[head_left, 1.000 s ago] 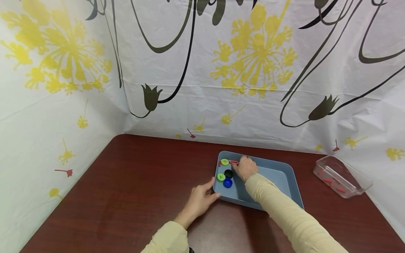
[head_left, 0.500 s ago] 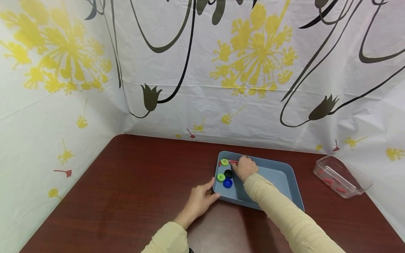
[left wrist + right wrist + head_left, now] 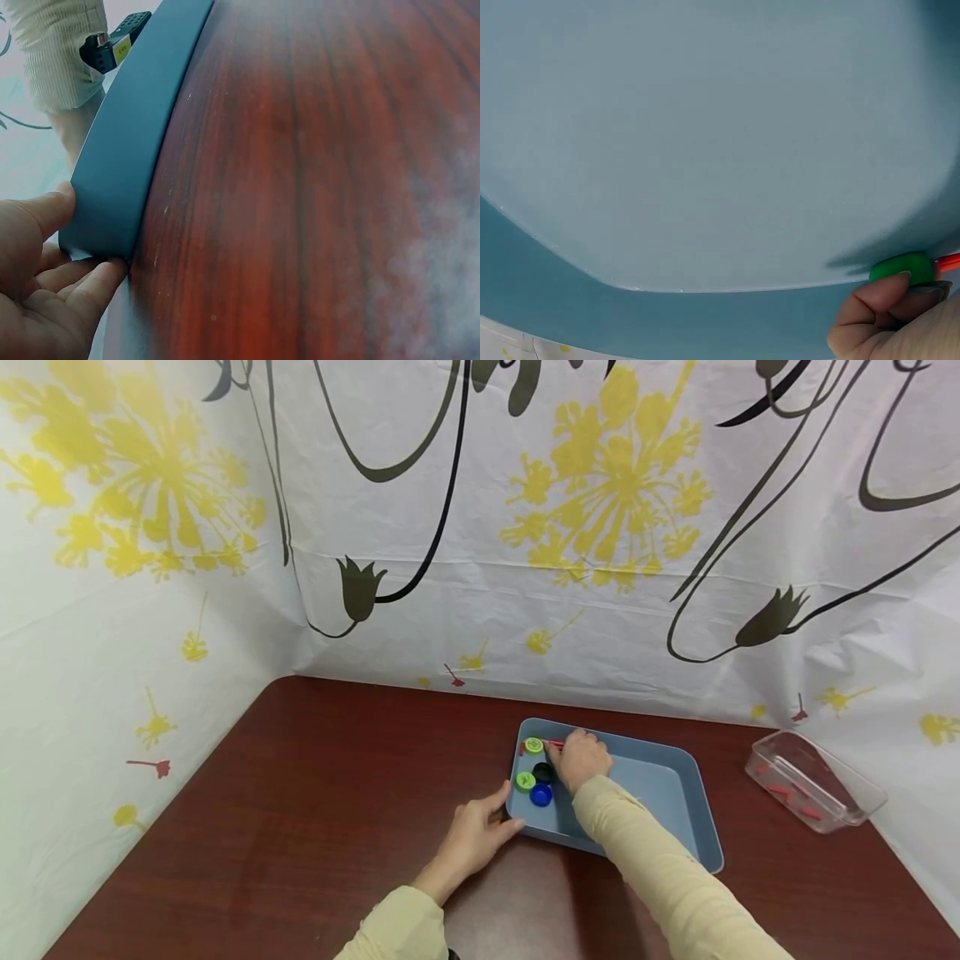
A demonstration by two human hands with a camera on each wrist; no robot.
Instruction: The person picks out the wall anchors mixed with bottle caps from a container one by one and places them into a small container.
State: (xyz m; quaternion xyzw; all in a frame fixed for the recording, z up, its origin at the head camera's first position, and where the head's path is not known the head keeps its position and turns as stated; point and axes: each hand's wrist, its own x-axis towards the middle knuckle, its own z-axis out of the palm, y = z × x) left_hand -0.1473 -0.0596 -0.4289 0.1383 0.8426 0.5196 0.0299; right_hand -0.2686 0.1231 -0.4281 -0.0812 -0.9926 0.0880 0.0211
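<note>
My left hand (image 3: 471, 837) holds the near left corner of a blue-grey tray (image 3: 707, 810), thumb and fingers on the corner's outer sides. Inside the tray, against its far wall, my right hand (image 3: 583, 762) pinches a green bottle cap (image 3: 901, 266); the head view hides this cap behind the hand. A red stick (image 3: 949, 262) lies right beside it. Left of the right hand are two lime-green caps, one at the back (image 3: 533, 746) and one nearer (image 3: 525, 782), with a black cap (image 3: 543, 772) and a blue cap (image 3: 541, 794) close together.
A clear plastic box (image 3: 813, 781) with several red sticks stands right of the tray. Another small red piece (image 3: 522, 749) sits at the tray's left wall. The dark red wooden table (image 3: 337, 793) meets a patterned cloth (image 3: 420, 635) at the back.
Both hands keep their places at the tray. The right forearm has swung slightly to the left, and the head view has shifted a little.
</note>
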